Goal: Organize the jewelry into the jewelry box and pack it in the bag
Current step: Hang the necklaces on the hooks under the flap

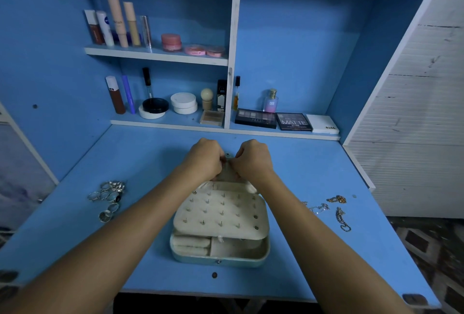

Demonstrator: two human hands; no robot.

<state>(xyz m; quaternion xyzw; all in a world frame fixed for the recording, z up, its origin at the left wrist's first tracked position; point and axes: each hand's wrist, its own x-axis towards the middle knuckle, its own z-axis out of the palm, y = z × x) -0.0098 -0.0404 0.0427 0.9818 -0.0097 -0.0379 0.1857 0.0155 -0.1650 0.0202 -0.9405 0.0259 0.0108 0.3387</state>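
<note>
Left fingers: your left hand (pixel 204 159) has its fingers curled tight, pinching something small at the far edge of the box's cream lining; what it is you cannot tell from here.
Right fingers: your right hand (pixel 252 160) mirrors it, fingers curled and pinching the same spot, knuckles almost touching the left ones.
Jewelry box (pixel 219 254): open at the counter's centre, just toward 6 o'clock from your hands; the stud panel (pixel 221 213) is folded over the tray and already carries rows of earrings.
Rings (pixel 108 197): loose pile at 9 o'clock of the box, well apart from it.
Chains (pixel 329 207): loose at 3 o'clock on the counter (pixel 313 163).
Progress: early, by my judgement; the studs look stowed, while rings and chains are still out, the box is unclosed, and no bag is in view.
</note>
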